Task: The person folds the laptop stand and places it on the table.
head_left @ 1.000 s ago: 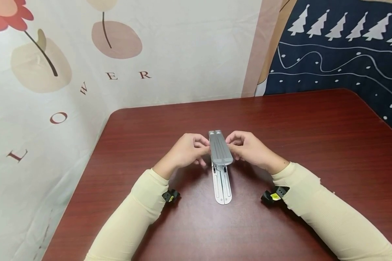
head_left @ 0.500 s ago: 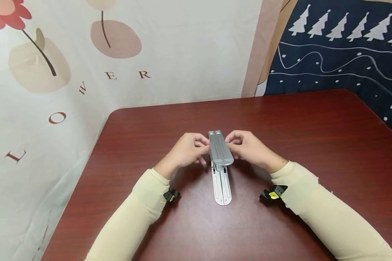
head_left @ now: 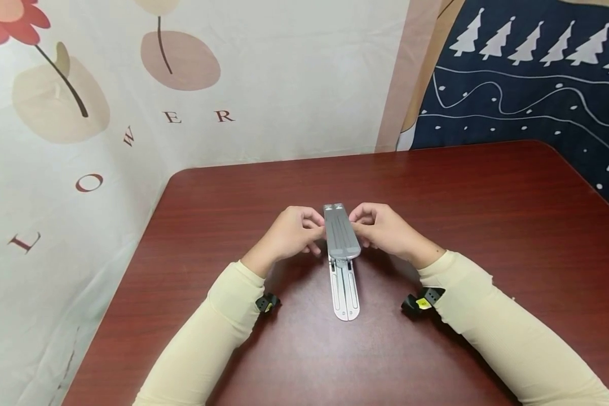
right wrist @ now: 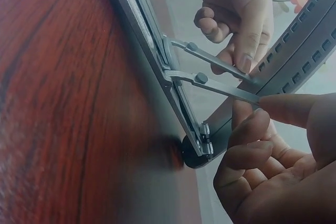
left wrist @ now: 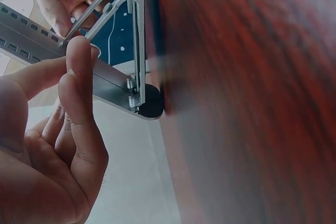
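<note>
A silver folding laptop stand point(head_left: 343, 237) stands partly raised in the middle of the table, its upper plate tilted above the base bars point(head_left: 345, 296). Two thin support struts point(right wrist: 226, 86) run from the base to the slotted underside of the plate. My left hand point(head_left: 294, 232) pinches the stand's left side, thumb and index finger at the strut's upper end. On the other side my right hand point(head_left: 385, 231) does the same, its thumb point(right wrist: 289, 107) against the near strut's end. The slotted plate point(left wrist: 31, 38) partly hides the fingertips in the head view.
The dark red wood-grain table point(head_left: 233, 192) spreads around the stand. Behind it hang a pale cloth with flower prints point(head_left: 294, 73) and a navy cloth with white trees point(head_left: 517, 96). Black wrist cameras point(head_left: 268, 303) sit below both sleeves.
Both hands keep their hold at the stand's sides. The near end of the upper plate has shifted very slightly; otherwise little differs.
</note>
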Available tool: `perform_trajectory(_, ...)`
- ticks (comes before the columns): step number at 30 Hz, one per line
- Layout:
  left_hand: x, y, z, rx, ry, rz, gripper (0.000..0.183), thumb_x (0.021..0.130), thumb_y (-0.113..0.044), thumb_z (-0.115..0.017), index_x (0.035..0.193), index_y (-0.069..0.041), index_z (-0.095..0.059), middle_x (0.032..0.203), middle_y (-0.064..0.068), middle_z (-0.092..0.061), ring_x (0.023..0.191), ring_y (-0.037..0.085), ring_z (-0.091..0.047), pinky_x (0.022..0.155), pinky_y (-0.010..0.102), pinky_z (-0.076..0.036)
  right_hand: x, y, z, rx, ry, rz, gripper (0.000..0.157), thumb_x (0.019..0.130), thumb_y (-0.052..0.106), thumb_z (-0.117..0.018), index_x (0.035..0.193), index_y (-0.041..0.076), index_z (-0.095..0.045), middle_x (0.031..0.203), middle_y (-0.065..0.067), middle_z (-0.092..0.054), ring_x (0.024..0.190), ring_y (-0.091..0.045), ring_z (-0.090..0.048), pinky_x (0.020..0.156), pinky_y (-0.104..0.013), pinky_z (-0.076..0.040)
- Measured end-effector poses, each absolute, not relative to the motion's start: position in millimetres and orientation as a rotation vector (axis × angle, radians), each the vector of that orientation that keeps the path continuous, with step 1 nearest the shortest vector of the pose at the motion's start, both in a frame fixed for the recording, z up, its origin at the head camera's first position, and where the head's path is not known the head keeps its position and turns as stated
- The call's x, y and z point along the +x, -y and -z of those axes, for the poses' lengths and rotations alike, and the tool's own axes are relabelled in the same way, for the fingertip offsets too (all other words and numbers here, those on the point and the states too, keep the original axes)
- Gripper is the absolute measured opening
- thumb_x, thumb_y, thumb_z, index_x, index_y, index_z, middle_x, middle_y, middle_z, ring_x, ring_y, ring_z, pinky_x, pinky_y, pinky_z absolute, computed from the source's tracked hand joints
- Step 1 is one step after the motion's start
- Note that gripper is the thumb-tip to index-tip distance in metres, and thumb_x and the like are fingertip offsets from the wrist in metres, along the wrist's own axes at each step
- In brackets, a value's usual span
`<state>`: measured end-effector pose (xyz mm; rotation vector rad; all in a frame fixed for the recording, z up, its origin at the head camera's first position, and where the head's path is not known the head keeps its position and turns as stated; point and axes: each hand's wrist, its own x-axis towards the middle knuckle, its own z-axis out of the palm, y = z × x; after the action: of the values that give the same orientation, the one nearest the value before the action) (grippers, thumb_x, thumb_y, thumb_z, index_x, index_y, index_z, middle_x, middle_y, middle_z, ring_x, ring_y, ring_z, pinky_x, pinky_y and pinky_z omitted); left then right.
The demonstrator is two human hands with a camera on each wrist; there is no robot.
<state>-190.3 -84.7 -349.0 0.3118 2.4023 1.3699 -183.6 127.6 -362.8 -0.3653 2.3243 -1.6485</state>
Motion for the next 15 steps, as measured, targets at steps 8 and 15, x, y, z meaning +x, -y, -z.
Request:
perform_trajectory(8,-192.4,84.9,349.6,0.323,-2.426,-1.337,0.008,0.086,-0.01,-0.059,0.092,-0.006,-0.061,0.085,0.016,-0.07,0.058,0.025,-0.068,0.048,0.028,-0.049,-186.4,-125.8,362.7,-0.364,-2.337,1.637,0.014,0.087,0.013,-0.061,0.092,0.001,-0.055,0.064,0.0,-0.058,0.048,-0.013,-0.046,0.043,-0.024,-0.038)
perform_trajectory(15,-192.7,84.0,351.7,0.341,-2.448,-1.309,0.008,0.086,-0.009,-0.057,0.091,-0.006,-0.062,0.084,0.015,-0.071,0.058,0.024,-0.068,0.048,0.027,-0.048,-188.6,-125.5,364.9,-0.349,-2.326,1.635,0.013,0.088,0.013,-0.06,0.093,0.001,-0.055,0.063,0.001,-0.058,0.048,-0.012,-0.046,0.043,-0.023,-0.038)
